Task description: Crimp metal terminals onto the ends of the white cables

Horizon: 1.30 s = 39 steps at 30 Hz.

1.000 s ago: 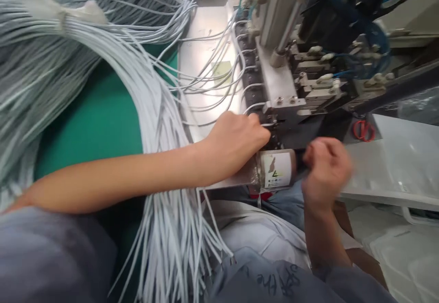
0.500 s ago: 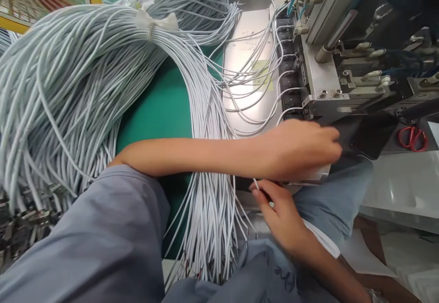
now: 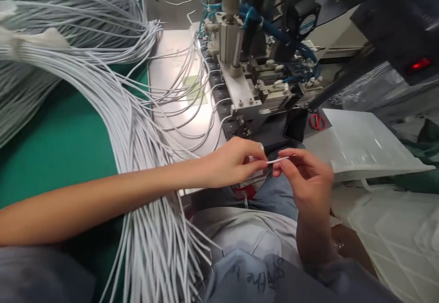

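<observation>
Between my two hands a short stretch of white cable (image 3: pixel 277 160) shows, near the front of the machine (image 3: pixel 236 83). My left hand (image 3: pixel 240 159) pinches it between thumb and fingers. My right hand (image 3: pixel 305 175) has its thumb and fingertips closed on the other part of the cable, the palm side partly showing. Beneath my left forearm lies a thick bundle of white cables (image 3: pixel 126 124), their ends hanging off the front edge. Several thin white cables run over the metal plate (image 3: pixel 168 42) into the row of black clamps (image 3: pixel 222 93).
A green mat (image 3: pixel 68 138) lies under the bundles at left. Red scissors (image 3: pixel 317 122) and a dark flat object (image 3: pixel 295 125) are behind my right hand. A white tray-like surface (image 3: pixel 370 143) stands at right. A dark box with a red light (image 3: pixel 404 28) hangs upper right.
The view has shifted to the right. My right hand has come up from below my left wrist to face my left hand, and the cable now spans between them.
</observation>
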{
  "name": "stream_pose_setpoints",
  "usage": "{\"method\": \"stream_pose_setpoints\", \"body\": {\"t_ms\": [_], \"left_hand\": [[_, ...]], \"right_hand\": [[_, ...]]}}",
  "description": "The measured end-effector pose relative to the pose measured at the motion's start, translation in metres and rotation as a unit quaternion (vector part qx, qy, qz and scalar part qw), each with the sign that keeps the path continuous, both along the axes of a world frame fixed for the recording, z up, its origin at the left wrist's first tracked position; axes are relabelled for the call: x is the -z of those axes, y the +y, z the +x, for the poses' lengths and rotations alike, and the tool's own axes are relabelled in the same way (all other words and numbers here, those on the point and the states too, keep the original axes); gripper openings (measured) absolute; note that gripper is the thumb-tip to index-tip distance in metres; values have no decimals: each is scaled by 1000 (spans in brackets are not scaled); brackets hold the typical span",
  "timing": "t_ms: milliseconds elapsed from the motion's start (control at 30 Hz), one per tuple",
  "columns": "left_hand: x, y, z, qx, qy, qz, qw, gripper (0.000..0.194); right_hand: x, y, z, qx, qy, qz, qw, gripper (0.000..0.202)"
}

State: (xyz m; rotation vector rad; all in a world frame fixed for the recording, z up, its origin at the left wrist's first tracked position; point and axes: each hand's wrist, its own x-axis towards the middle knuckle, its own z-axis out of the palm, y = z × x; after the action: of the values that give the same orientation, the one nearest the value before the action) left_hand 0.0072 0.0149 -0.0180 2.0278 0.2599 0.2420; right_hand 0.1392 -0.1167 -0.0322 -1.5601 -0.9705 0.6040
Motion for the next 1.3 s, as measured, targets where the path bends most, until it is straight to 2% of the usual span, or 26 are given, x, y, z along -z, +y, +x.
{"method": "stream_pose_setpoints", "body": {"t_ms": [100,200,333,400,467,633,833,933,1033,1200,1300], "left_hand": [[-4,-1,0,-7,-13,-27,1000,19],[-5,-4,-1,-16,-25,-67,997,15],[-3,-6,-1,-35,-28,-93,995,16],[-3,-5,-1,-46,-32,-70,996,16],[-3,-5,-1,-50,-43,-42,997,17],[1,-1,-2,-17,-68,6,998,28],[7,4,-2,22,-27,163,986,35],[10,6,-3,30,-11,217,976,38],[12,6,-3,28,-28,222,974,37],[9,2,-2,6,-100,193,976,27],[7,-1,-2,-28,-109,191,975,22]], "right_hand": [[6,6,1,-27,38,33,998,17],[5,10,1,-42,12,72,996,14],[3,11,-2,-31,-54,69,996,13],[2,12,0,-13,-107,64,992,12],[0,13,5,-30,-127,55,990,10],[-9,18,21,-137,-55,18,989,12],[-13,27,31,-195,-20,-48,979,12],[-14,30,35,-218,-26,-78,972,15],[-12,30,33,-196,-35,-59,978,18],[0,28,16,-101,-30,6,994,19],[7,25,4,-29,-104,47,993,16]]}}
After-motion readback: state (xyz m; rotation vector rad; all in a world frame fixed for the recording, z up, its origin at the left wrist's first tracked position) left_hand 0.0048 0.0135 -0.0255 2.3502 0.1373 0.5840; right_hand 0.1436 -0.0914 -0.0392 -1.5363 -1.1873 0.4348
